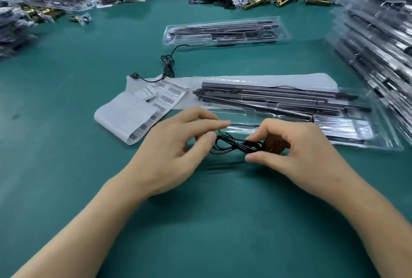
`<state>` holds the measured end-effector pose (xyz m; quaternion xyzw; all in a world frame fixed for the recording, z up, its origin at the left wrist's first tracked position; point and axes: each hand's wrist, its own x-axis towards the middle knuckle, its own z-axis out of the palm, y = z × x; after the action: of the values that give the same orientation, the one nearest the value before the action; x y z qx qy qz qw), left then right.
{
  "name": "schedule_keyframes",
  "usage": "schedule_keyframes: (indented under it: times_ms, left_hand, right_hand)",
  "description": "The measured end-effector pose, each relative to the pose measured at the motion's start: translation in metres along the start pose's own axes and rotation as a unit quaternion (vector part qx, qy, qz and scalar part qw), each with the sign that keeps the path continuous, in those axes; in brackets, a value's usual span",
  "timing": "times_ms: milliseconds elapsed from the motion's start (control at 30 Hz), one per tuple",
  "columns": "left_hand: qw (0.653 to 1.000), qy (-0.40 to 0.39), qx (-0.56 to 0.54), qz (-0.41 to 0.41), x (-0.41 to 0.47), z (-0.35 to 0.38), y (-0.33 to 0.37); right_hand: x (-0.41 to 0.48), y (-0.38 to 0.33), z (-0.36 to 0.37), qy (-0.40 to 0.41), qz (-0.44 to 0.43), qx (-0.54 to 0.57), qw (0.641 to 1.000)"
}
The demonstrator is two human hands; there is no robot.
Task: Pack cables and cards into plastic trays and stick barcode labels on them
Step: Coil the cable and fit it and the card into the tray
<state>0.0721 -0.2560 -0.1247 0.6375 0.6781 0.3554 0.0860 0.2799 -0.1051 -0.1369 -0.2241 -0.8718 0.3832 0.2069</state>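
Cable (236, 146) between both curled hands

Head-worn wide view, forward and down, close above table (66, 155)

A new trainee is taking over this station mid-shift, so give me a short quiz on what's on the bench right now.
1. True or false: the left hand and the right hand both hold the coiled black cable.
2. The barcode label sheet lies: A) left of the near tray, B) inside that tray, C) in the right hand.
3. Which thing does the loose cable run toward?
Key: 1 true; 2 A; 3 the far tray.
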Motion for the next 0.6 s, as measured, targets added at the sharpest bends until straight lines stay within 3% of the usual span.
schedule_keyframes:
  times_ms: [200, 600]
  left_hand:
    - [0.999, -0.037, 0.037, 0.008, 0.001, 0.011, 0.002]
    - [0.998, 0.041, -0.049, -0.028, 0.003, 0.028, 0.005]
  right_hand:
    - [-0.001, 0.000, 0.000, -0.023, -0.001, 0.009, 1.000]
    - [-0.002, -0.003, 0.008, 0.007, -0.021, -0.049, 0.999]
